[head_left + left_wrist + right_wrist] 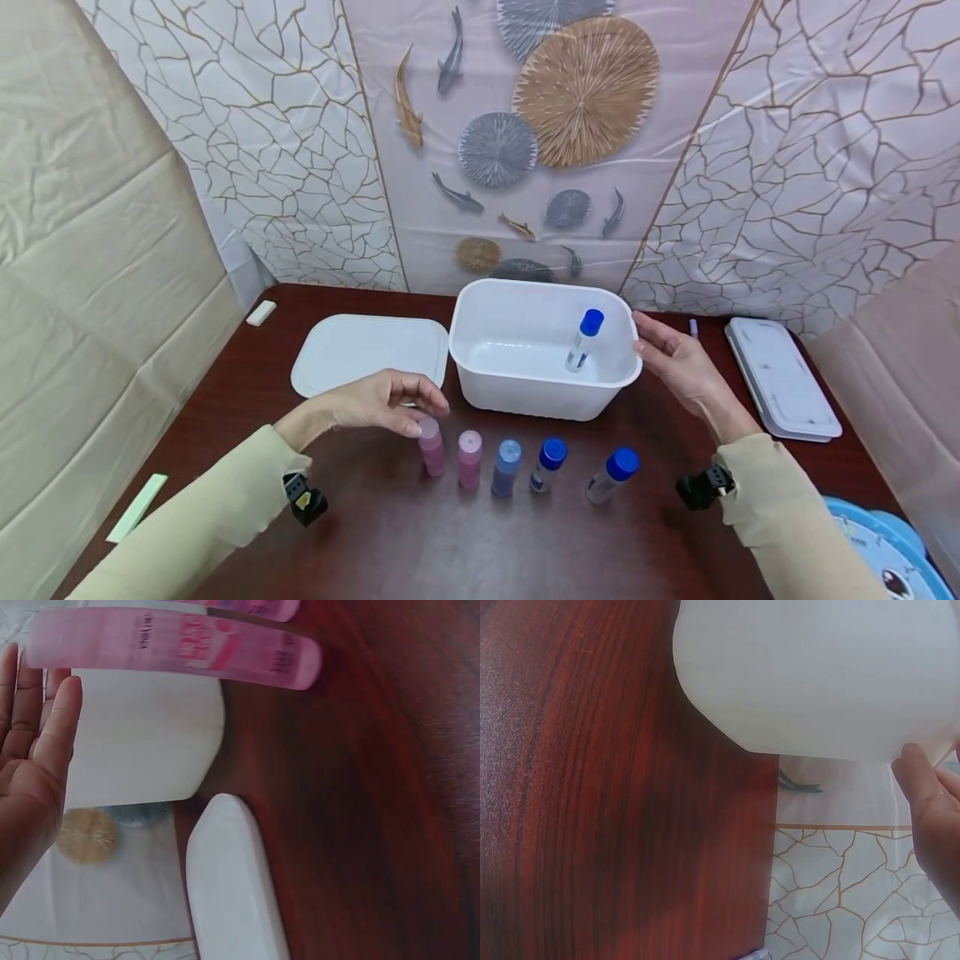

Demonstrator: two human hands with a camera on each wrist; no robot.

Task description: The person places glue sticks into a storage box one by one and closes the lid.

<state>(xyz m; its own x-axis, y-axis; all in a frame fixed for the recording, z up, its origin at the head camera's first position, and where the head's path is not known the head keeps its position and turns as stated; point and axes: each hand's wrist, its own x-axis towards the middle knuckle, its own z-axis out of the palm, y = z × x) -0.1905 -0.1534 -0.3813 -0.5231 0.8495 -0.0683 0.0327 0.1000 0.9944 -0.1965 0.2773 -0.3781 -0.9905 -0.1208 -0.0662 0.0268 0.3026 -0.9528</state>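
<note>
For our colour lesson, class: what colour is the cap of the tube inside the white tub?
The cap is blue, best seen in the head view.

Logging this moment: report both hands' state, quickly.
Left hand: open, beside the top of the leftmost pink capped tube; contact unclear.
Right hand: open, touching the white plastic bin.

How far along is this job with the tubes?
One blue-capped tube looks done: it is inside the white tub. In progress: left hand at the leftmost pink tube, right hand touching the tub. Probably remaining: that tube and four others standing outside.
</note>
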